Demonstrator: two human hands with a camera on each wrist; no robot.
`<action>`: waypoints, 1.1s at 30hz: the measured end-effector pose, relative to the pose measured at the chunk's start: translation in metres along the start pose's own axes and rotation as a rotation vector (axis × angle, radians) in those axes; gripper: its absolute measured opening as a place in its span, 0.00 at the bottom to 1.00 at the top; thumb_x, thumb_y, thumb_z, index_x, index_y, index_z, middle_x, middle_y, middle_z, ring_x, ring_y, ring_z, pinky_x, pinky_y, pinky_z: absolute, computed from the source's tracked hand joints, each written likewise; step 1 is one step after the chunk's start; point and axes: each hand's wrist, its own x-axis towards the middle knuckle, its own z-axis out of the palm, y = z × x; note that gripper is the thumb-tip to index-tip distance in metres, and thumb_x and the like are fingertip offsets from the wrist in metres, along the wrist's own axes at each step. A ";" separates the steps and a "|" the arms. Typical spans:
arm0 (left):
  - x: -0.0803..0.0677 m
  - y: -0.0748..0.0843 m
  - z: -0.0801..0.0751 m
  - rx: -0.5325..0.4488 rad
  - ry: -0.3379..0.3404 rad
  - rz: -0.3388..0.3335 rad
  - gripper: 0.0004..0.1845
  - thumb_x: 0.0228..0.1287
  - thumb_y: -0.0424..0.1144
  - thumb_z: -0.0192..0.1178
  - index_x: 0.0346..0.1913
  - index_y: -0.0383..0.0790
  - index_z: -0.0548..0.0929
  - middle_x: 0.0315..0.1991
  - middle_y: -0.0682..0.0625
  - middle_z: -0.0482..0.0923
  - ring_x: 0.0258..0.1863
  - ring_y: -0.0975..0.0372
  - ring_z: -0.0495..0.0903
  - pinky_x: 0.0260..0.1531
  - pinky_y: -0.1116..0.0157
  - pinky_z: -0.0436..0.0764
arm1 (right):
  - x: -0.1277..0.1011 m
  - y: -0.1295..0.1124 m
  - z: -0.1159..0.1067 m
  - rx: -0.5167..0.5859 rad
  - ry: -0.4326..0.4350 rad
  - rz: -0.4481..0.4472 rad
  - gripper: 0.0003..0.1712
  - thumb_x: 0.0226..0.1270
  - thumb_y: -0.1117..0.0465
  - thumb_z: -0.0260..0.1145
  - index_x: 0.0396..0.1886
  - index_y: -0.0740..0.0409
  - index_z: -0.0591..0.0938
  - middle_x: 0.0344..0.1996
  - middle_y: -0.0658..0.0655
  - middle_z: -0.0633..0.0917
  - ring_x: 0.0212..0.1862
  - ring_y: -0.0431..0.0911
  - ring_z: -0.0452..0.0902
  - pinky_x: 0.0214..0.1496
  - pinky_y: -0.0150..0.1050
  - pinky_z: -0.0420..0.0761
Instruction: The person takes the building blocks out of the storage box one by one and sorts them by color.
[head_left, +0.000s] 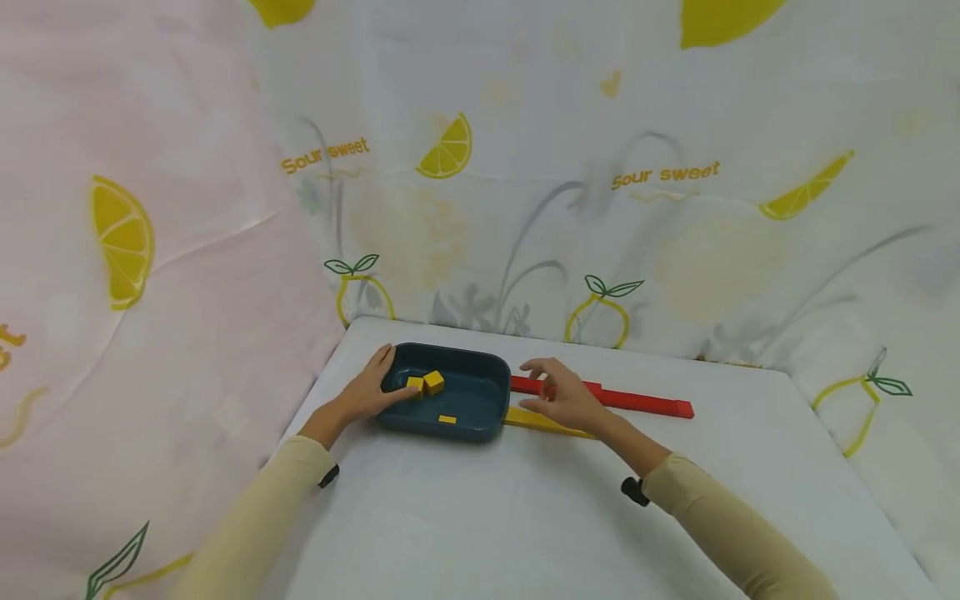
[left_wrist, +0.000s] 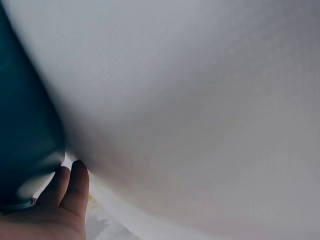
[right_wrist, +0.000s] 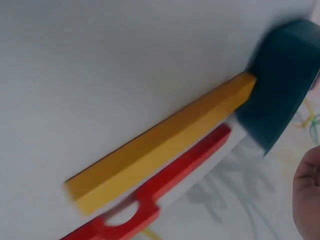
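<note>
A dark teal rectangular dish [head_left: 472, 387] stands toward the back of the white table. My left hand [head_left: 366, 390] grips its left end, thumb reaching over the rim and fingers along the outer side; in the left wrist view, fingertips [left_wrist: 75, 187] meet the teal wall. Inside the dish are two yellow cubes [head_left: 434, 382] and a small flat yellow piece [head_left: 447, 419]. To its right lie a long notched red bar [head_left: 648, 403] and a yellow bar [right_wrist: 165, 142] whose end meets the dish. Above these bars hovers my right hand [head_left: 564, 396], fingers loosely bent, with nothing visible in it.
White table surface [head_left: 480, 517] extends in front of the dish and to the right. A lemon-printed cloth [head_left: 525, 225] hangs behind the table, and a pinkish cloth [head_left: 195, 350] borders it on the left.
</note>
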 end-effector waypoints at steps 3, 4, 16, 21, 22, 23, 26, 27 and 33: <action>0.004 0.000 -0.005 0.023 -0.019 0.013 0.64 0.56 0.71 0.61 0.79 0.34 0.38 0.80 0.38 0.34 0.79 0.42 0.42 0.74 0.40 0.53 | 0.027 -0.018 0.032 0.044 -0.030 -0.070 0.34 0.60 0.58 0.74 0.65 0.58 0.73 0.52 0.63 0.78 0.33 0.42 0.76 0.37 0.31 0.80; 0.005 0.000 -0.006 0.030 -0.022 0.017 0.65 0.55 0.71 0.62 0.79 0.34 0.38 0.80 0.37 0.34 0.79 0.42 0.43 0.74 0.40 0.54 | 0.036 -0.021 0.042 0.055 -0.040 -0.090 0.34 0.61 0.59 0.74 0.65 0.58 0.72 0.52 0.62 0.78 0.33 0.42 0.76 0.37 0.31 0.80; 0.010 0.005 -0.003 0.025 0.013 0.026 0.64 0.56 0.71 0.61 0.79 0.34 0.40 0.81 0.38 0.34 0.79 0.43 0.44 0.73 0.41 0.55 | 0.115 -0.019 0.103 0.125 -0.076 0.073 0.35 0.59 0.56 0.75 0.66 0.57 0.74 0.60 0.61 0.77 0.34 0.43 0.78 0.40 0.33 0.81; 0.006 0.004 0.000 0.028 0.017 0.010 0.64 0.56 0.72 0.59 0.79 0.35 0.39 0.80 0.38 0.35 0.78 0.42 0.44 0.73 0.40 0.55 | 0.124 -0.014 0.113 0.187 -0.119 0.179 0.35 0.58 0.56 0.76 0.65 0.54 0.76 0.61 0.59 0.79 0.48 0.48 0.78 0.50 0.40 0.82; 0.005 0.004 0.000 0.029 0.021 0.010 0.63 0.57 0.72 0.59 0.79 0.35 0.39 0.80 0.38 0.35 0.78 0.42 0.44 0.73 0.40 0.55 | 0.125 -0.013 0.115 0.194 -0.126 0.187 0.35 0.58 0.56 0.77 0.65 0.54 0.76 0.61 0.59 0.79 0.53 0.49 0.78 0.54 0.42 0.81; 0.005 0.005 0.000 0.027 0.029 0.007 0.63 0.57 0.72 0.59 0.79 0.36 0.39 0.81 0.38 0.35 0.78 0.42 0.45 0.73 0.40 0.56 | 0.126 -0.012 0.117 0.201 -0.134 0.186 0.35 0.58 0.56 0.77 0.65 0.54 0.76 0.62 0.59 0.79 0.57 0.51 0.76 0.57 0.44 0.81; 0.003 0.007 0.001 0.013 0.039 0.006 0.62 0.57 0.71 0.60 0.79 0.37 0.40 0.81 0.39 0.35 0.78 0.43 0.45 0.73 0.40 0.56 | 0.127 -0.012 0.122 0.187 -0.161 0.178 0.35 0.58 0.56 0.76 0.66 0.55 0.76 0.65 0.59 0.77 0.65 0.52 0.72 0.64 0.48 0.77; 0.002 0.008 0.002 0.011 0.036 0.001 0.62 0.57 0.71 0.59 0.80 0.37 0.40 0.81 0.40 0.35 0.79 0.43 0.45 0.73 0.40 0.55 | 0.127 -0.011 0.123 0.176 -0.164 0.179 0.34 0.58 0.56 0.76 0.65 0.55 0.77 0.65 0.59 0.77 0.65 0.53 0.72 0.65 0.49 0.76; -0.002 0.008 0.003 0.021 0.021 -0.025 0.62 0.58 0.73 0.57 0.79 0.36 0.39 0.81 0.39 0.34 0.79 0.43 0.44 0.73 0.40 0.54 | 0.124 -0.015 0.131 0.157 -0.173 0.205 0.27 0.57 0.60 0.76 0.58 0.56 0.82 0.56 0.58 0.83 0.55 0.50 0.78 0.64 0.48 0.77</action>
